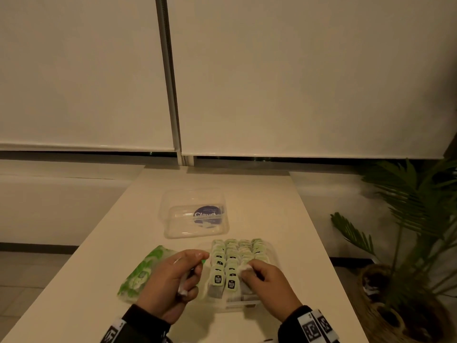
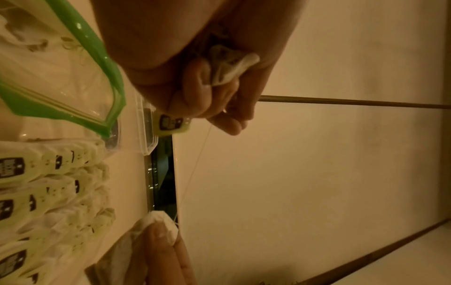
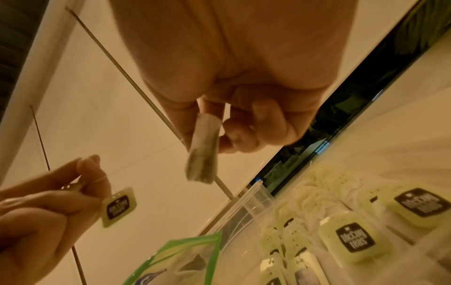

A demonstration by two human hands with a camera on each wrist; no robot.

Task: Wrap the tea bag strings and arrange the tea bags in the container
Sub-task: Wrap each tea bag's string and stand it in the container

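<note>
A clear container [image 1: 243, 304] holds several rows of tea bags [image 1: 232, 256] with pale green tags. My right hand [image 1: 262, 277] pinches a white tea bag [image 3: 203, 152] just above the near right rows. A thin string [image 2: 195, 169] runs from that bag to my left hand [image 1: 179, 276], left of the container. The left fingers pinch the string near its green tag [image 3: 118, 206], with a loop round one finger. A second, crumpled tea bag [image 2: 229, 66] is tucked in the left palm.
A green printed pouch [image 1: 141, 272] lies open on the table left of my left hand. The container's clear lid [image 1: 195, 215] lies farther back. A potted palm [image 1: 410, 243] stands off the table's right edge. Window blinds hang behind.
</note>
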